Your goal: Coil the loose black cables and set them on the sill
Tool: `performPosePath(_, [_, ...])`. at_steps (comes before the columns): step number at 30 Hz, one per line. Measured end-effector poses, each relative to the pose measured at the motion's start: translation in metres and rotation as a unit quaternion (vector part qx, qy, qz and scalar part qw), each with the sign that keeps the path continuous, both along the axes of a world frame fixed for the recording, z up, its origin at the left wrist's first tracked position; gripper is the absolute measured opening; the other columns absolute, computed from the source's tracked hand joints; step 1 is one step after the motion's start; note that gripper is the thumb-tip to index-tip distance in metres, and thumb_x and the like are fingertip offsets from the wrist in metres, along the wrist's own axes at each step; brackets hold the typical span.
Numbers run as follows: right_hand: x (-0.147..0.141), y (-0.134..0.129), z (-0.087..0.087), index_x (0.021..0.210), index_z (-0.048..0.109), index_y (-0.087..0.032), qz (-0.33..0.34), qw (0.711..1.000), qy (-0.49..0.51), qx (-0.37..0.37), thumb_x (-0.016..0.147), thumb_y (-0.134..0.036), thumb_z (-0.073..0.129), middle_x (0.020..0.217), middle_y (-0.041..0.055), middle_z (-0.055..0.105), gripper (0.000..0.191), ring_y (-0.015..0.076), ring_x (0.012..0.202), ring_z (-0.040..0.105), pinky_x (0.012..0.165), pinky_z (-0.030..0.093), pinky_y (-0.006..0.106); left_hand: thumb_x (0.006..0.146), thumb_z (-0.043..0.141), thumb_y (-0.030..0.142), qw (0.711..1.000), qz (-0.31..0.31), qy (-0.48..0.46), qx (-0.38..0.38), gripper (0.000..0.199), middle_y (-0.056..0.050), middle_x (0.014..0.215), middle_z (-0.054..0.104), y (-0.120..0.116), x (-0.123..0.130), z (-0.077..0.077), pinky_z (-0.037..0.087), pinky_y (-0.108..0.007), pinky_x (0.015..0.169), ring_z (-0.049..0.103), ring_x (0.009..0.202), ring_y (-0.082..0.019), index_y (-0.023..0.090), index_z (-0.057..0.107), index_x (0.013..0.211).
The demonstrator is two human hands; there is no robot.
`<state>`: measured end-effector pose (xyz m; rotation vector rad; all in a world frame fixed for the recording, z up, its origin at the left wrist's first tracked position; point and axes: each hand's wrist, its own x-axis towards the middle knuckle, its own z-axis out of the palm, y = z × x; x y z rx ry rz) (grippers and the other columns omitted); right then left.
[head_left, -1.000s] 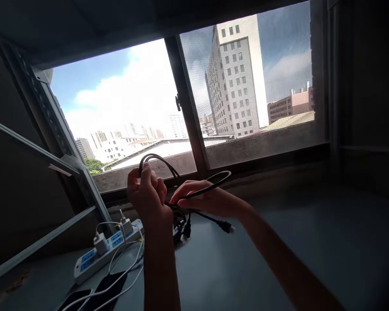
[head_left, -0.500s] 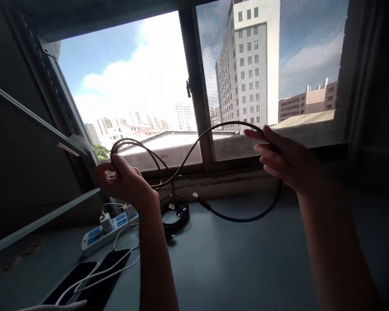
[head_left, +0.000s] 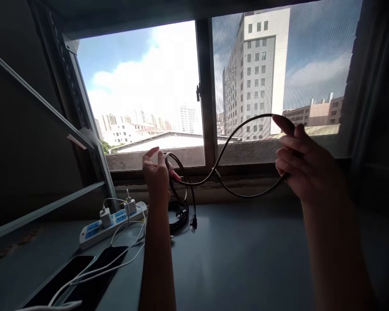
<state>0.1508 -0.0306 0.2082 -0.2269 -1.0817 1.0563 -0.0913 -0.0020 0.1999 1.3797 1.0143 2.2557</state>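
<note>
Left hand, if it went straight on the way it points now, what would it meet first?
Most likely the left half of the window, ahead of the left hand. Nothing else shows in that line, but depth is unclear in this view.

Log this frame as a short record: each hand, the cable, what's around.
left_hand: left hand, gripping loops of a thin black cable
right_hand: right hand, gripping the same cable farther along
cable_span: curves between hands, crossing itself
surface: smooth grey tabletop
on_surface: coiled black cable; white power strip with blue sockets
plugged_in: two white adapters
background: dark-framed sliding window, buildings outside
</note>
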Motion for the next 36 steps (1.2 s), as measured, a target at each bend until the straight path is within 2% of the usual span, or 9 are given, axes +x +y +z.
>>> performPosePath(3, [-0.006, -0.003, 0.001, 0.084, 0.065, -0.018, -0.016, 0.999, 0.024, 0.019, 0.087, -0.027, 0.058, 0.052, -0.0089, 0.022, 0.012, 0.0031, 0.036, 0.006, 0.031, 0.015, 0.014, 0.072, 0.065, 0.035, 0.997, -0.021, 0.029, -0.063, 0.055, 0.013, 0.036, 0.037, -0.006, 0.004, 0.002, 0.028, -0.015, 0.031, 0.035, 0.028, -0.006, 0.01, 0.042, 0.115])
performPosePath(6, [-0.012, -0.007, 0.002, 0.089, 0.066, -0.017, -0.067, 0.996, 0.025, 0.058, 0.087, -0.031, 0.06, 0.049, -0.0095, 0.025, 0.016, 0.0015, 0.033, 0.012, 0.032, 0.018, 0.013, 0.067, 0.07, 0.028, 0.988, -0.033, 0.107, -0.104, 0.071, 0.008, 0.04, 0.048, -0.012, 0.003, 0.002, 0.029, -0.013, 0.032, 0.044, 0.032, -0.007, 0.01, 0.036, 0.126])
performPosePath(11, [-0.008, -0.013, 0.004, 0.099, 0.067, -0.016, -0.14, 0.988, 0.025, 0.063, 0.102, -0.025, 0.029, 0.046, -0.0084, 0.026, 0.04, 0.002, 0.03, 0.018, 0.035, 0.021, 0.016, 0.078, 0.055, 0.02, 0.974, -0.039, 0.177, -0.136, 0.056, 0.003, 0.046, 0.054, -0.006, -0.009, -0.001, 0.033, -0.015, 0.031, 0.053, 0.037, -0.011, 0.007, 0.04, 0.13])
performPosePath(17, [-0.001, -0.02, 0.005, 0.096, 0.069, -0.017, -0.169, 0.984, 0.03, 0.054, 0.101, -0.024, 0.032, 0.042, -0.0081, 0.026, 0.038, 0.0038, 0.029, 0.018, 0.035, 0.018, 0.02, 0.09, 0.037, 0.022, 0.971, -0.021, 0.18, -0.156, 0.048, -0.003, 0.046, 0.059, 0.0, -0.013, -0.005, 0.037, -0.016, 0.031, 0.052, 0.035, -0.011, 0.001, 0.036, 0.134])
performPosePath(20, [-0.002, -0.021, 0.005, 0.095, 0.069, -0.017, -0.184, 0.981, 0.029, 0.046, 0.1, -0.024, 0.036, 0.04, -0.0081, 0.027, 0.035, 0.0045, 0.029, 0.017, 0.035, 0.016, 0.021, 0.091, 0.037, 0.026, 0.973, -0.023, 0.177, -0.144, 0.051, 0.001, 0.041, 0.053, 0.0, -0.014, -0.007, 0.034, -0.017, 0.028, 0.047, 0.029, -0.012, 0.003, 0.034, 0.137])
performPosePath(24, [0.002, -0.02, 0.005, 0.091, 0.07, -0.015, -0.193, 0.98, 0.036, 0.009, 0.097, -0.024, 0.044, 0.037, -0.008, 0.027, 0.028, 0.0044, 0.03, 0.017, 0.034, 0.015, 0.02, 0.088, 0.042, 0.027, 0.979, 0.046, 0.185, -0.08, 0.045, 0.009, 0.032, 0.032, 0.004, -0.02, -0.011, 0.024, -0.019, 0.023, 0.027, 0.02, -0.008, 0.009, 0.049, 0.129])
performPosePath(27, [0.012, -0.018, 0.005, 0.087, 0.07, -0.014, -0.195, 0.976, 0.088, -0.036, 0.095, -0.021, 0.046, 0.037, -0.0084, 0.025, 0.026, 0.0041, 0.03, 0.016, 0.033, 0.017, 0.018, 0.087, 0.042, 0.024, 0.986, 0.113, 0.12, -0.013, 0.038, 0.01, 0.031, 0.028, 0.006, -0.026, -0.011, 0.02, -0.018, 0.025, 0.023, 0.021, -0.006, 0.014, 0.057, 0.12])
performPosePath(32, [0.027, -0.012, 0.004, 0.086, 0.067, -0.014, -0.145, 0.981, 0.098, -0.079, 0.093, -0.019, 0.047, 0.041, -0.009, 0.028, 0.021, 0.0023, 0.03, 0.018, 0.032, 0.017, 0.015, 0.087, 0.039, 0.019, 0.979, 0.173, 0.021, 0.105, 0.029, 0.01, 0.036, 0.029, 0.005, -0.022, -0.008, 0.016, -0.017, 0.027, 0.024, 0.024, -0.004, 0.016, 0.062, 0.104])
performPosePath(36, [0.023, -0.002, 0.002, 0.077, 0.057, -0.017, 0.074, 0.992, 0.066, -0.081, 0.091, -0.018, 0.041, 0.048, -0.0099, 0.033, 0.022, 0.0007, 0.029, 0.013, 0.029, 0.006, 0.014, 0.087, 0.04, 0.018, 0.982, 0.138, 0.039, 0.123, 0.021, 0.01, 0.039, 0.026, 0.004, -0.008, -0.005, 0.018, -0.018, 0.032, 0.024, 0.028, -0.004, 0.018, 0.061, 0.089])
